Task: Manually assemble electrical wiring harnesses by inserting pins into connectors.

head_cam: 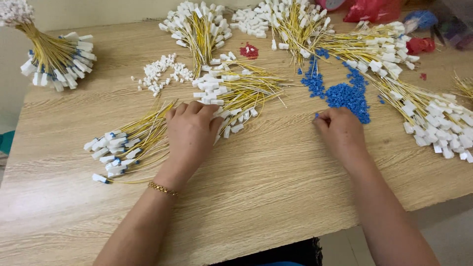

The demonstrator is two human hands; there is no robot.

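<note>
From the head camera, the left hand (pixel 191 132) lies palm down over the middle of a wire bundle (pixel 148 138), yellow leads with white plugs at both ends. Its fingers are bent loosely over the wires, and whether they grip any strand cannot be told, since the palm hides what lies under it. The right hand (pixel 340 130) rests at the near edge of the blue pile (pixel 345 93), fingertips drawn together on a small blue piece (pixel 317 116); the piece is nearly covered by the fingers, so its shape is unclear.

Several things are cut by the frame. The bundle at far left (pixel 54 56) loses its top end at the upper corner. A red bag (pixel 372 9) and dark objects at top right are cropped and blurred beyond naming. The right bundle (pixel 428 113) runs off the right edge. Both arms leave the picture at the bottom.

The wooden table (pixel 256 197) has a pale grain. On it also lie loose white plugs (pixel 160 74), a small red heap (pixel 249 50), and more bundles along the far side (pixel 197 24). A pale wall stands behind at upper left, and light floor shows at lower right.
</note>
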